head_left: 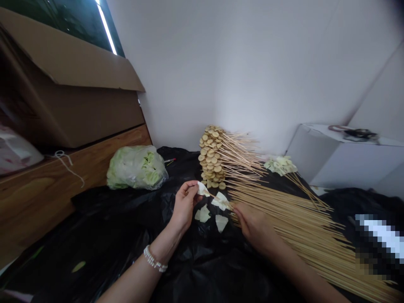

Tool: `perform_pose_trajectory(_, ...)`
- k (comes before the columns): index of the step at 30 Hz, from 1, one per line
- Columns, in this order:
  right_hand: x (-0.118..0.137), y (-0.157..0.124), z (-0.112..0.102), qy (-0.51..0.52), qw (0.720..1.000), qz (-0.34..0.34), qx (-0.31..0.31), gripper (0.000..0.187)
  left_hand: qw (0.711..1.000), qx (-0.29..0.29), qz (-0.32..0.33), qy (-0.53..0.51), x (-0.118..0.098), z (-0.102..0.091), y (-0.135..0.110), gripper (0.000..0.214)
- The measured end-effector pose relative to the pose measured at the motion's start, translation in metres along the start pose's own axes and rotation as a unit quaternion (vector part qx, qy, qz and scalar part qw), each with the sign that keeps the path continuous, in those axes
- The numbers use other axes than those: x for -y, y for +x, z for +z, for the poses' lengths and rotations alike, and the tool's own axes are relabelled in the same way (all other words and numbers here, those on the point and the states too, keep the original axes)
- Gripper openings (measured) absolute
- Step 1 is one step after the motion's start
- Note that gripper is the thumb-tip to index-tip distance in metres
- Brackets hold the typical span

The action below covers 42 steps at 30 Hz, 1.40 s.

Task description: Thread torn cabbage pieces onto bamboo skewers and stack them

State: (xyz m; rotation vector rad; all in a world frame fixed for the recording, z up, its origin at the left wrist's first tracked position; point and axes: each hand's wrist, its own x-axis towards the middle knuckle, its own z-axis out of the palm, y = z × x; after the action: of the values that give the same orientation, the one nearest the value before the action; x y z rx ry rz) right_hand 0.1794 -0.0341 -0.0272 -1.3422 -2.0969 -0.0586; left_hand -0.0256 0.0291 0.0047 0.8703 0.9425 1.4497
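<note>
My left hand, with a beaded bracelet at the wrist, pinches a pale cabbage leaf piece at the tip of a thin wooden skewer. Closed around that skewer farther back is my right hand. Another cabbage piece sits on the skewer between my hands. Just below lie two loose cabbage pieces, one left and one right, on black plastic sheeting. Many bare skewers spread out under and beyond my right hand.
Skewered potato-like slices are stacked against the wall. Finished-looking cabbage skewers lie behind the bare ones. A clear bag of cabbage stands left, near a large cardboard box. A white box is at right.
</note>
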Motion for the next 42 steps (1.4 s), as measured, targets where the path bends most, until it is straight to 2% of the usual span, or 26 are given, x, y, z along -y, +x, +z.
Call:
perform_pose_trajectory(6, 0.0, 0.0, 0.001, 0.027, 0.999, -0.009, -0.035, 0.025, 1.0, 0.012, -0.019, -0.014, 0.004, -0.001, 0.0, 0.031)
perform_pose_trajectory(13, 0.001, 0.001, 0.001, 0.037, 0.999, 0.019, -0.019, 0.028, 0.998, 0.022, -0.036, -0.039, 0.006, 0.002, -0.002, 0.031)
perform_pose_trajectory(19, 0.0, -0.001, 0.004, 0.016, 0.999, -0.001, -0.037, 0.025, 0.999, 0.021, -0.039, -0.027, 0.008, 0.002, -0.002, 0.041)
perform_pose_trajectory(25, -0.001, -0.003, 0.006, 0.008, 1.0, -0.006, -0.018, 0.025, 0.996, 0.052, -0.074, -0.001, 0.012, 0.001, -0.002, 0.036)
perform_pose_trajectory(34, -0.002, -0.003, 0.008, -0.019, 1.0, -0.012, 0.009, 0.025, 0.992, 0.099, -0.072, 0.044, 0.026, 0.002, -0.006, 0.032)
perform_pose_trajectory(42, -0.002, -0.003, 0.009, -0.025, 0.999, -0.012, -0.024, 0.026, 0.987, 0.133, -0.065, 0.065, 0.02, 0.005, -0.01, 0.037)
